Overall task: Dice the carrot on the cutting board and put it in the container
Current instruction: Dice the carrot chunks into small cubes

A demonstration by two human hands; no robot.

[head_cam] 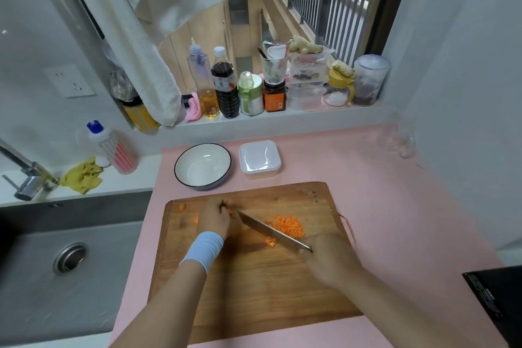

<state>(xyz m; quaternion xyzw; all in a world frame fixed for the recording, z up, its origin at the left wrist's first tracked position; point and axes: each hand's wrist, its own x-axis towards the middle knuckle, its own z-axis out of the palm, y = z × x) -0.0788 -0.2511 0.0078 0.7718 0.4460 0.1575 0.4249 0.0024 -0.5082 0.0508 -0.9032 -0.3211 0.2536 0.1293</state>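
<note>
A wooden cutting board (254, 285) lies on the pink counter. My left hand (213, 216), with a pale blue wristband, presses down on a small carrot piece (229, 210) that it mostly hides. My right hand (330, 260) grips the handle of a knife (271, 232); the blade points up-left toward the left hand's fingers. A heap of diced carrot (288, 225) sits right of the blade. Stray carrot bits lie at the board's far left (182, 206) and beside the blade (270, 241). A white square container (260, 159) with its lid on stands behind the board.
A white bowl (202, 165) with a dark rim stands left of the container. The sink (56, 263) and tap (25, 175) are to the left. Bottles and jars (226, 85) line the window sill. A black object (497, 299) sits at the counter's right edge.
</note>
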